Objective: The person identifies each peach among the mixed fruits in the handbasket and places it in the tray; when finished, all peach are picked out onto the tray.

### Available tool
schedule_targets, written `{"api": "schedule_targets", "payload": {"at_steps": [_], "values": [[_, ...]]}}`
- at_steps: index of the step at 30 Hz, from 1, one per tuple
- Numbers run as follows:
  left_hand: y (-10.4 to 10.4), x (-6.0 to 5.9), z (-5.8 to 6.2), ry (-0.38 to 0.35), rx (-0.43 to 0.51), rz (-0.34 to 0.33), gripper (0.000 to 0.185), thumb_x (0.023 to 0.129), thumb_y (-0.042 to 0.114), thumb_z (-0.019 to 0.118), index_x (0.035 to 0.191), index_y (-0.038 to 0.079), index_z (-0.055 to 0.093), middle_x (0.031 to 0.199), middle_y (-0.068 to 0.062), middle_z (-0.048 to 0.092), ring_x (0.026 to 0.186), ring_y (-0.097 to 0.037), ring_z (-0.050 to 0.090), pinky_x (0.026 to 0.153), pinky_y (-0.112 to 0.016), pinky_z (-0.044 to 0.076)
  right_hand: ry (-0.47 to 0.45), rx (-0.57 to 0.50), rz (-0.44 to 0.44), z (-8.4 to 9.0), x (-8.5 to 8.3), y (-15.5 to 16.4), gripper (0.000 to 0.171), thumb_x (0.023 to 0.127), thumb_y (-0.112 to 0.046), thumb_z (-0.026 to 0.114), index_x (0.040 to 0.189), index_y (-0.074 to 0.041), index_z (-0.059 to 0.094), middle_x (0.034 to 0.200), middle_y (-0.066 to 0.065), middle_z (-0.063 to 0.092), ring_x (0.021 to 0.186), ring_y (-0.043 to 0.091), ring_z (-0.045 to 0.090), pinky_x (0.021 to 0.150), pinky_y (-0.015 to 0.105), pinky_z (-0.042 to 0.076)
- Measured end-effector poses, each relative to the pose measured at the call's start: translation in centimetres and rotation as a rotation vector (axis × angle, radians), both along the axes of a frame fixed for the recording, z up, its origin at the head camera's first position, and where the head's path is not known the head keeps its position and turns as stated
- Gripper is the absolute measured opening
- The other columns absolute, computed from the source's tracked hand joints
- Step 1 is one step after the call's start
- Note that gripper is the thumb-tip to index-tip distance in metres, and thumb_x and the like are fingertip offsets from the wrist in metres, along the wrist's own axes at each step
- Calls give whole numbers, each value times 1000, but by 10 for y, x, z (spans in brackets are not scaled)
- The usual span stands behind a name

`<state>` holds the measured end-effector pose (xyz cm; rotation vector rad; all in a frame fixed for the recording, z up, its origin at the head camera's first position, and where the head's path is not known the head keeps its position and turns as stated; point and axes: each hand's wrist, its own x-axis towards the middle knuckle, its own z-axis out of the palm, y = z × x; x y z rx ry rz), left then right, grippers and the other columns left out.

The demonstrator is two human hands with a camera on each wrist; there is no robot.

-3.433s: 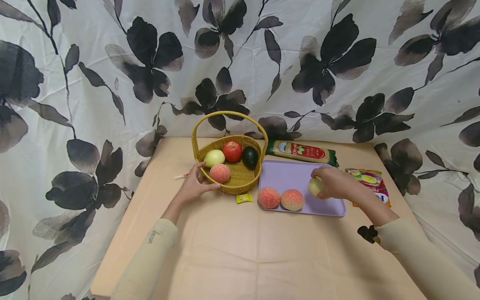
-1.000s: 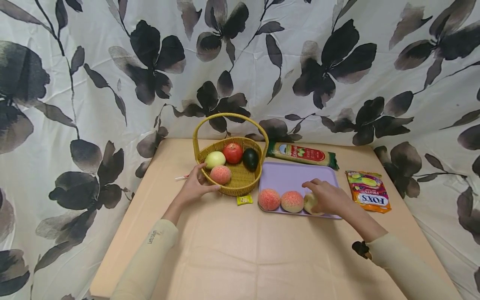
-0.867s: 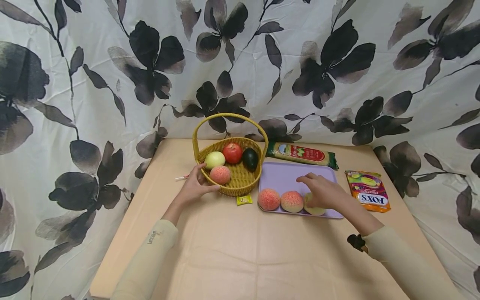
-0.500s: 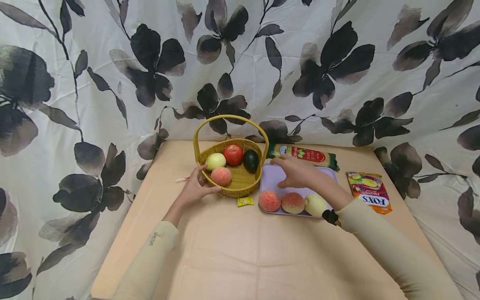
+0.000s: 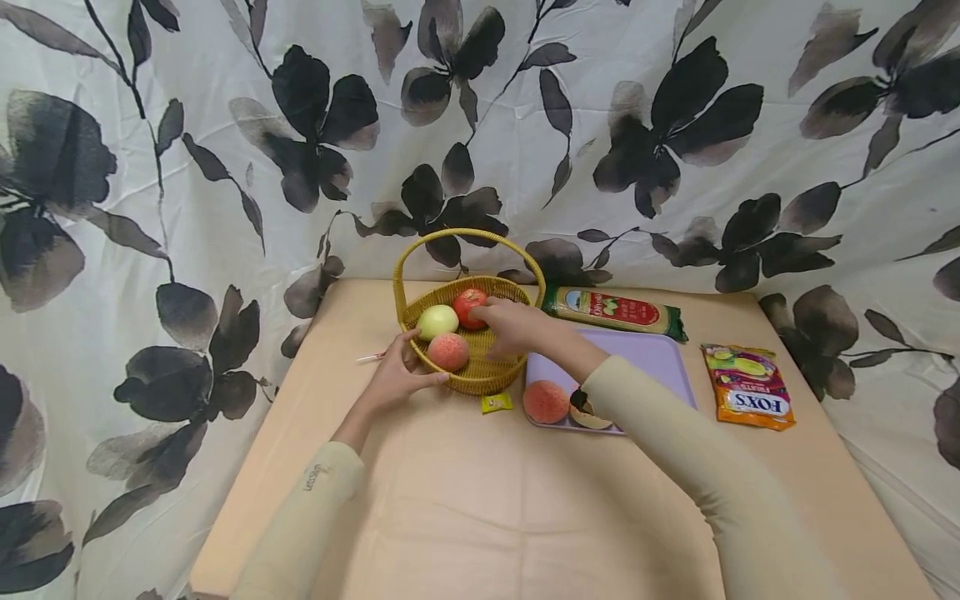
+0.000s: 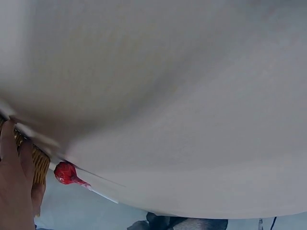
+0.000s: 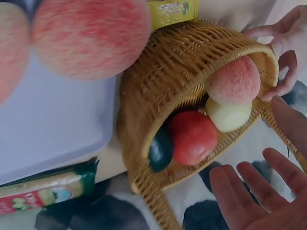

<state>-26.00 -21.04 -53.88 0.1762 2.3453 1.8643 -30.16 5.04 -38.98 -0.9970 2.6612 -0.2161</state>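
Observation:
My left hand (image 5: 393, 375) grips the left rim of a yellow wicker basket (image 5: 480, 386), fingers outside and thumb along the front. Over the basket's right side reaches my right hand (image 5: 517, 329), its fingertips by a round red fruit (image 5: 467, 307); the right wrist view shows those fingers spread, with nothing in them. A pale yellow-green fruit (image 5: 437, 323) and a peach (image 5: 448, 352) also lie in the basket. The dark green avocado (image 7: 160, 152) shows in the right wrist view but is hidden by my right hand in the head view.
Right of the basket lies a lilac tray (image 5: 667, 367) with a peach (image 5: 546, 402) and another partly behind my sleeve. Around them are a yellow candy packet (image 5: 497, 403), a long green-ended food pack (image 5: 615, 310), a FOX'S bag (image 5: 750, 387) and a red lollipop (image 6: 64, 172).
My right hand has set a pale fruit down on the tray beside two peaches, let go, and moved left over the basket. My left hand has stayed on the rim.

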Motion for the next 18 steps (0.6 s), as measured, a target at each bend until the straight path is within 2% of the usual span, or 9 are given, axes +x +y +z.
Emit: {"api": "schedule_targets", "payload": {"at_steps": [6,12,18], "values": [[0,-1,0,11,-16,4,112,79,25,94,162,10,21,172,-13,19,157,-36,29,128,-50,32,-10,-11,55,-12,-14,-27,57,92,-25,80,143,-14,58,140,13,58,118,27,62,99,48,59],[-1,-1,1,13,-27,-5,111,80,26,93,162,9,20,172,-12,18,158,-36,28,128,-51,31,-78,-18,108,-21,-23,-49,54,96,-15,75,147,-10,57,143,15,60,130,28,57,111,45,53],[0,-2,2,10,-10,-1,109,80,22,93,161,7,21,172,-14,19,158,-36,27,128,-51,30,-113,-11,129,-32,-28,-64,56,92,-15,80,144,-8,61,135,13,64,122,26,59,112,44,52]]}}
